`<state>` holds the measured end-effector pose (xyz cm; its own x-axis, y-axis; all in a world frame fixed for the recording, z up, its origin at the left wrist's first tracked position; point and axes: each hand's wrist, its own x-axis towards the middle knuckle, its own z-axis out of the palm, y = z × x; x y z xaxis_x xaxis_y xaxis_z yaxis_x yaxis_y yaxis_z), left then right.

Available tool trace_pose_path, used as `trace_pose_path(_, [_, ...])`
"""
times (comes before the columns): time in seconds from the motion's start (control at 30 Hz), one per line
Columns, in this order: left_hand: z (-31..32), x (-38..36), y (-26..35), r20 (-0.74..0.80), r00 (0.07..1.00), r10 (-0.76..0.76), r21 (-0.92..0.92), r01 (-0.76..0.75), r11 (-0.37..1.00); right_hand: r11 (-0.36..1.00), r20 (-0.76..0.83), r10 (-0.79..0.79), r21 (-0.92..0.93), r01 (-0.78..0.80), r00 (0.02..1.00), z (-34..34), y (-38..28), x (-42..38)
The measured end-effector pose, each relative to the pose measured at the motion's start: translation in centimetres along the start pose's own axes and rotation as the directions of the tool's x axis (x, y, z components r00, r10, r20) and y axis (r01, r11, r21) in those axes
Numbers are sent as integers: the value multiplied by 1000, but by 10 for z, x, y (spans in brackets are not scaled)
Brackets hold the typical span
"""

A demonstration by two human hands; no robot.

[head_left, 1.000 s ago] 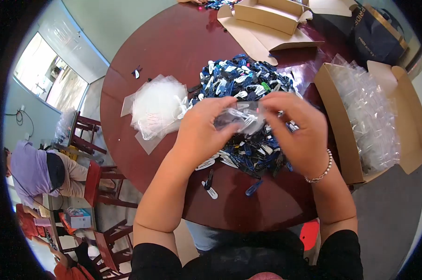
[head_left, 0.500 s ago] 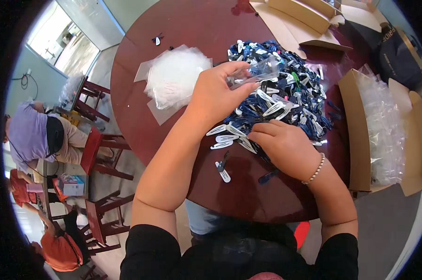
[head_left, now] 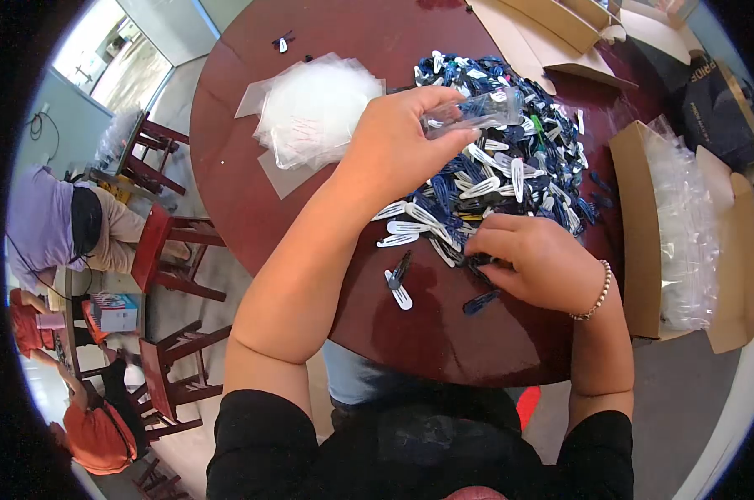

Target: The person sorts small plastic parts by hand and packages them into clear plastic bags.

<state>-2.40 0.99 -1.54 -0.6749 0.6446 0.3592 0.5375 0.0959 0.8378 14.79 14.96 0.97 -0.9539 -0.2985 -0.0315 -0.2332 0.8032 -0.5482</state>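
Observation:
A clear plastic bag (head_left: 489,110) is in my left hand (head_left: 402,137), pinched between thumb and fingers over the pile. The large pile of hair clips (head_left: 510,158), dark blue, black and white, lies on the dark red round table (head_left: 444,333). At the pile's near edge my right hand (head_left: 531,254) has its fingers closed on a dark clip, partly hidden by the fingers. A white clip with a black one (head_left: 399,287) and a dark clip (head_left: 480,302) lie nearer to me. Left of the pile is a stack of clear bags (head_left: 314,112).
On the right stands an open cardboard box (head_left: 635,225) filled with clear bags (head_left: 685,242). More cardboard (head_left: 552,33) and a black bag (head_left: 719,112) are at the back right. Red stools (head_left: 177,250) and people (head_left: 48,217) are at the left.
My left hand has moved slightly right and up with the bag. The right hand has shifted a little to the right, and its thumb and fingers now show around a dark clip.

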Motion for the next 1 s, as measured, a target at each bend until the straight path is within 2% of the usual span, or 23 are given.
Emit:
trace_pose_path(0.07, [0, -1, 3, 19, 1000, -19, 23, 18, 1000, 997, -55, -79, -25, 78, 995, 6, 2, -1])
trace_pose_path(0.17, [0, -1, 3, 13, 1000, 4, 41, -4, 999, 994, -17, -21, -108, 19, 1000, 3, 3, -2])
trace_pose_path(0.3, [0, 0, 1, 20, 1000, -11, 52, 10, 999, 993, -32, -5, -120, 1, 999, 10, -4, 5])
trace_pose_path(0.37, [0, -1, 3, 29, 999, -28, 40, 27, 999, 986, -140, -169, -29, 167, 976, 27, -7, 12])
trace_pose_path(0.4, [0, -1, 3, 26, 999, -27, 41, 26, 999, 976, -142, -215, -6, 216, 966, 34, -9, 13])
trace_pose_path(0.53, [-4, 1, 3, 3, 1000, -5, 35, 5, 999, 956, -169, -281, -135, 261, 945, 46, -8, 20])
trace_pose_path(0.63, [-3, 5, -4, -55, 998, 30, -15, -31, 999, 970, -275, -122, -239, 56, 954, 36, 9, 19])
trace_pose_path(0.7, [-5, 6, -6, -101, 992, 74, -55, -80, 995, 932, -335, -162, -362, 32, 928, 22, 18, 18])
trace_pose_path(0.73, [-8, 5, -4, -114, 991, 71, -51, -78, 996, 934, -361, -110, -356, -28, 926, 19, 24, 17])
trace_pose_path(0.8, [-12, 4, 2, -38, 999, -11, -47, 9, 999, 908, -416, -94, -409, -93, 904, 9, 35, 13])
trace_pose_path(0.83, [-13, 5, 1, -37, 999, -12, -13, 12, 1000, 918, -456, -101, -385, -94, 885, 5, 38, 11])
trace_pose_path(0.9, [-14, 5, 2, -63, 998, -8, -50, 5, 999, 909, -535, -2, -353, -221, 845, 1, 47, 8])
trace_pose_path(1.0, [-17, 7, -1, -102, 995, 11, -70, -18, 997, 914, -604, -35, -342, -220, 796, -5, 42, 8])
